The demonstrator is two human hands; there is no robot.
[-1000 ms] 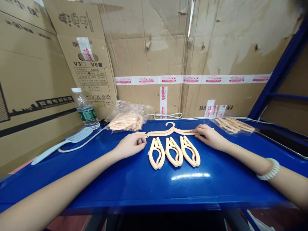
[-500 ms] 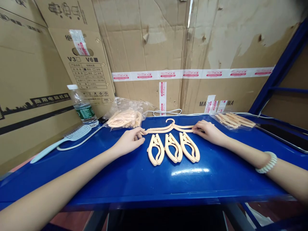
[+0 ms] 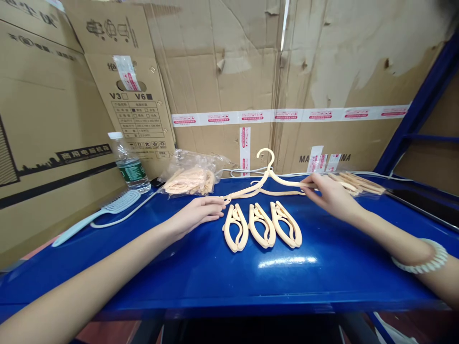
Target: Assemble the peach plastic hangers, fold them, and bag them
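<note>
A cream clothes hanger (image 3: 287,183), unfolded with its hook upright, is raised at an angle at the back of the table. My right hand (image 3: 328,193) pinches its right arm end. At the opposite end, my left hand (image 3: 202,213) has its fingers closed together at the tip, the thumb mostly hidden. Another unfolded hanger (image 3: 281,193) lies on the table beneath it, its small hook showing. In front lie three folded hangers in a row: a left one (image 3: 226,234), a middle one (image 3: 253,229) and a right one (image 3: 296,234).
A clear bag of folded hangers (image 3: 188,179) sits back left, beside a water bottle (image 3: 131,167) and a pale blue hairbrush (image 3: 122,201). More hangers (image 3: 362,183) lie back right near a dark phone-like slab (image 3: 426,208). Cardboard (image 3: 222,86) walls the blue table (image 3: 215,282).
One hanger has been lifted and tilted up off the other, its hook now standing higher. My right hand moved right with its end. The camera view shifted slightly.
</note>
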